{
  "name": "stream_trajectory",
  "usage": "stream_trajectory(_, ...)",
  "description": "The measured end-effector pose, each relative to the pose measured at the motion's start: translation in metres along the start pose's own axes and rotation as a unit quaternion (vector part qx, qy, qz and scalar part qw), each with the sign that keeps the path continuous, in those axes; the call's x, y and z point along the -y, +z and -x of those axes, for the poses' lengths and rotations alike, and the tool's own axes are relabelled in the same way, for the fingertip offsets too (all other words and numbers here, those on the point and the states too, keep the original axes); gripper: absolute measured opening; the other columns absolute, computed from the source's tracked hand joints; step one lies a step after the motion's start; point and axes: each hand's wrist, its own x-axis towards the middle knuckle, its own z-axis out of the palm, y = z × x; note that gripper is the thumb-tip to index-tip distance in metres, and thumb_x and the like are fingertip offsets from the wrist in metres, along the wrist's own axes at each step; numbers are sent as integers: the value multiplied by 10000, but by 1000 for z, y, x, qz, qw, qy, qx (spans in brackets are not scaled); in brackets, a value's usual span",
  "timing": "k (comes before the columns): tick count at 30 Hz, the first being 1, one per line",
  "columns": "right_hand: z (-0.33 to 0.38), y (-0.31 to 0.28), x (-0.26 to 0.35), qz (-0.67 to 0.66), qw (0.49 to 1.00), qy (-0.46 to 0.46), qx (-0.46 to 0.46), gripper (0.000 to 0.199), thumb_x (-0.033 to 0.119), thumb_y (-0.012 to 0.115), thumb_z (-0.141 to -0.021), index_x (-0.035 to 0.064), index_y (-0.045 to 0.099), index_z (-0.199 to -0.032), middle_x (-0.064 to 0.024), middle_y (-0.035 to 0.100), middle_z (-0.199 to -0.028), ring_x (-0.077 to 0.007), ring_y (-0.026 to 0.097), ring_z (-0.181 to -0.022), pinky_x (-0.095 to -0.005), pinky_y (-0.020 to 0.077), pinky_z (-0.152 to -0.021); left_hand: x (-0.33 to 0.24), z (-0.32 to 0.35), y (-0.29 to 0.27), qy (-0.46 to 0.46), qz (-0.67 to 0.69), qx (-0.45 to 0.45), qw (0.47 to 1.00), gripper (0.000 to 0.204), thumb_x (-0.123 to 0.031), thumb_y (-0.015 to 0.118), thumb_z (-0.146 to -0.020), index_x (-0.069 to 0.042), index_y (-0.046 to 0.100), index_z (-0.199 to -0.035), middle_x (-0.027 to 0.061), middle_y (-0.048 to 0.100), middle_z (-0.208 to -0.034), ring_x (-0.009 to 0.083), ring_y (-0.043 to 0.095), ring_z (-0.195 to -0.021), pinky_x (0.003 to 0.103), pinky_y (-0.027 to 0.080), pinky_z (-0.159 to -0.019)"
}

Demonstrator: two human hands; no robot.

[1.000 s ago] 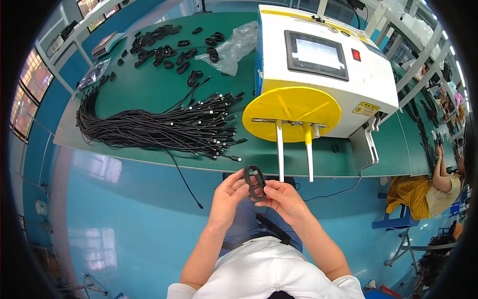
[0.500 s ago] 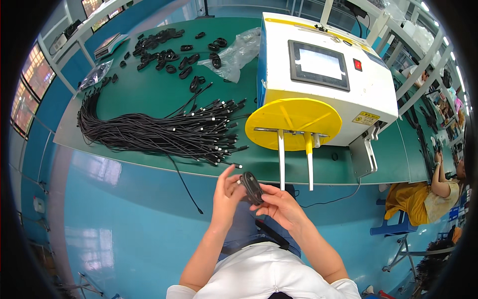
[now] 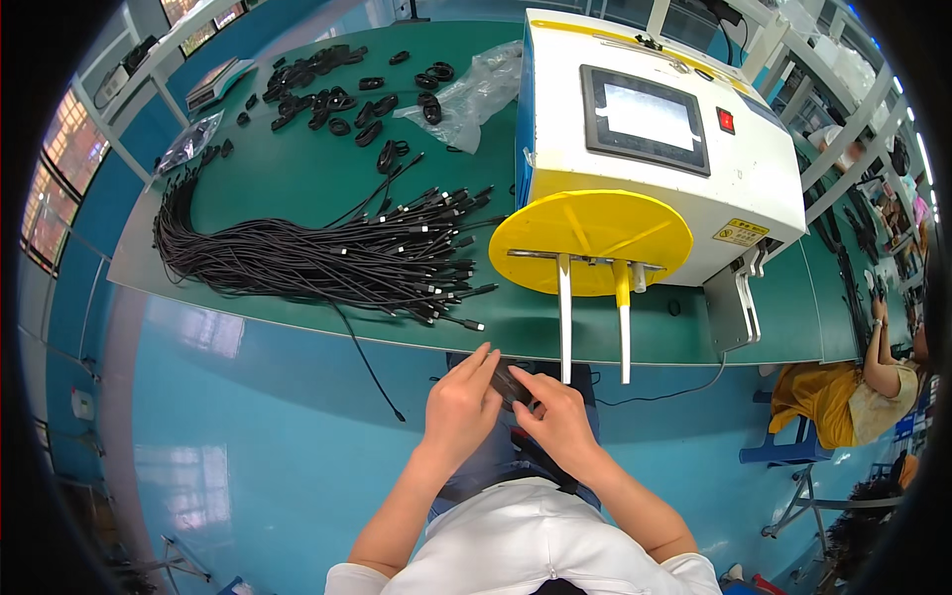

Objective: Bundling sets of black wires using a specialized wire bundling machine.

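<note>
Both hands, left hand [image 3: 464, 405] and right hand [image 3: 557, 421], pinch a coiled black cable [image 3: 511, 385]; green bench [image 3: 297, 178] at twelve o'clock, blue floor [image 3: 248, 426] beneath.

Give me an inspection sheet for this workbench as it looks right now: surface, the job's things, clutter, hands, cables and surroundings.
Surface: green bench top, bare at its near edge.
Job's things: small black coiled cable held between both hands; white machine with a screen, a yellow disc and two upright pins.
Clutter: crumpled clear plastic bag; scattered black coiled bundles at the far left.
Hands: left hand and right hand both pinch the coiled cable, in front of the bench edge.
Cables: large bundle of loose black cables lies left of the machine; one strand hangs over the edge.
Surroundings: blue floor; another person seated at right.
</note>
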Motion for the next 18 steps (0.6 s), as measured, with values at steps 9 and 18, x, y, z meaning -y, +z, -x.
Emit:
stream_trajectory(9, 3, -2, 3, 80, 993, -68, -56, 552, -53, 640, -744, 37, 511, -1273, -112, 596, -855, -187, 537, -586, -286, 462, -555, -5, -6, 7, -41, 61, -34, 997, 246, -10, 574, -798, 38, 634, -1032, 188, 664, -954, 312, 657, -844, 344, 527, -746)
stream_trajectory(18, -2, -15, -7, -210, 967, 144, 5, 489, -33, 593, -821, 7, 482, -1295, -126, 644, -953, -212, 641, -744, -279, 552, -687, -8, -13, -18, -74, 237, 71, 966, 525, 36, 633, -748, -29, 518, -1256, 161, 529, -1251, 277, 560, -1086, 322, 519, -821)
